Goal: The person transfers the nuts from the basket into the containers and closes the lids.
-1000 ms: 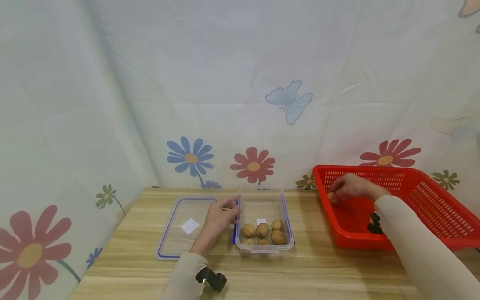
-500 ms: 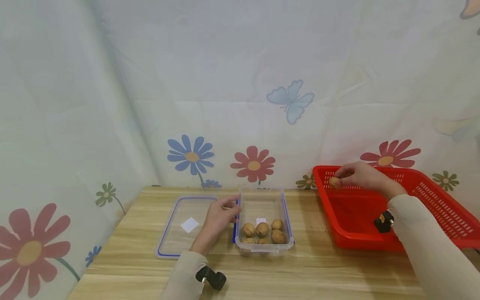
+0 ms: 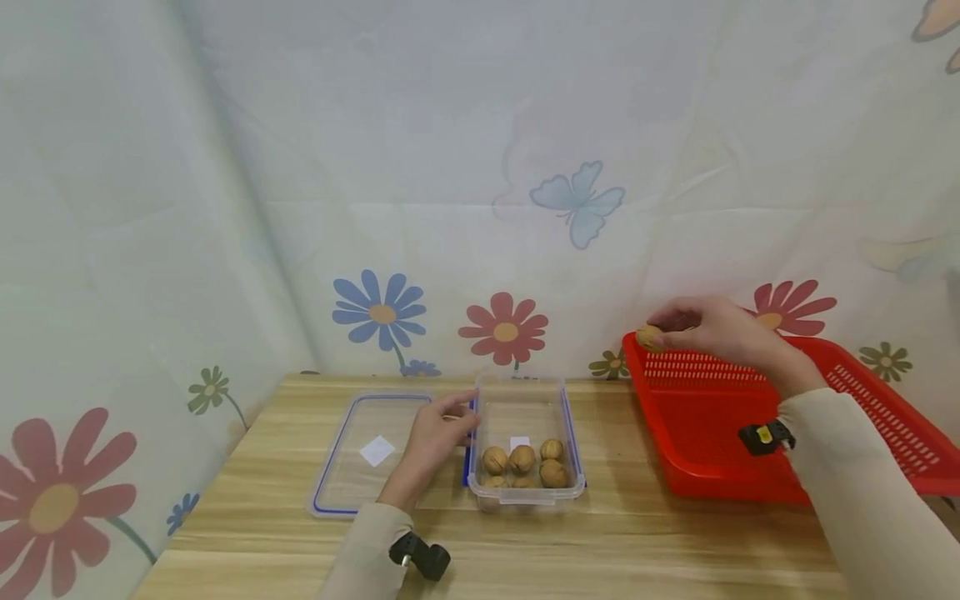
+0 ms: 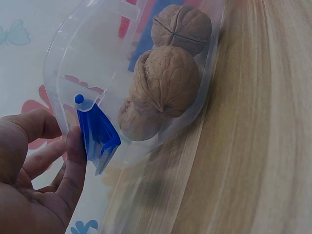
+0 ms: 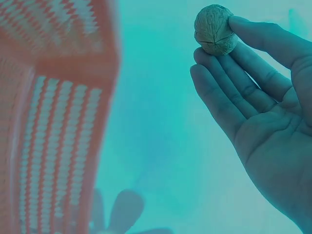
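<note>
Over the left rim of the red plastic basket (image 3: 731, 483), my right hand (image 3: 716, 332) pinches a walnut (image 3: 648, 338) between thumb and fingertips. The same walnut (image 5: 214, 30) shows its wrinkled shell in the right wrist view. My left hand (image 3: 435, 433) touches the left side of a clear plastic storage box (image 3: 525, 497), its fingers loosely bent. In the left wrist view the thumb and fingertips rest by a blue clip (image 4: 97, 134) on the box wall. Several walnuts (image 3: 522, 458) lie in the near half of the box, beside a small white paper.
A clear lid with a blue seal (image 3: 337, 479) and a white paper square (image 3: 377, 451) lies on the wooden table (image 3: 600, 542), left of the box. Behind the table hangs a flowered curtain (image 3: 450, 208). Bare tabletop separates box and basket.
My right hand has lifted the walnut from inside the basket, up and to the left, to its left rim. The left hand has stayed on the box.
</note>
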Motion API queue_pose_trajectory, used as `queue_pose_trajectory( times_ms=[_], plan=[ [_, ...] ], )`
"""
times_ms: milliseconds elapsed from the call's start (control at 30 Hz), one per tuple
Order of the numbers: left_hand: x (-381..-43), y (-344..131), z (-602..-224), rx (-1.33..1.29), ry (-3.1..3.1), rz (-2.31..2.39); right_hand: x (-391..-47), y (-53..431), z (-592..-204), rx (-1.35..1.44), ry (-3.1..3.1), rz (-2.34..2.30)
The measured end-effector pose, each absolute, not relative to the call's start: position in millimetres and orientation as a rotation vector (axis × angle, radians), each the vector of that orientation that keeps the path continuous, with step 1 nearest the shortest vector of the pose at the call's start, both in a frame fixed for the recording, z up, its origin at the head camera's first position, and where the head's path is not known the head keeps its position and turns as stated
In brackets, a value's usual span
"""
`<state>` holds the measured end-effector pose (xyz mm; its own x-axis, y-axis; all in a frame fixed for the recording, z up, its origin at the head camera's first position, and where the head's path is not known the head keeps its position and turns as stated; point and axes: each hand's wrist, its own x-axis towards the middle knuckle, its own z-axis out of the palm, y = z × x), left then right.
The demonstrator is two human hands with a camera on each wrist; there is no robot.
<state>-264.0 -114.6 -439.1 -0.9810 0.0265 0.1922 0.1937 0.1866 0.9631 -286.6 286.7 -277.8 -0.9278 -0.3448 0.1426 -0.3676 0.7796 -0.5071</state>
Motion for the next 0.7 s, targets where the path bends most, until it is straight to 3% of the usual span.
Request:
queue_pose_trajectory(
  times_ms=[300,700],
  plan=[
    [-263.6,-114.8,-439.5,-0.211,-2.32,-1.906,-267.8,255.9,-269.1,0.696,-2.831,0.901],
    [-266.8,-114.1,-442.1,-0.214,-2.28,-1.932,-258.0,226.0,-289.3,0.865,-2.698,1.074]
  ],
)
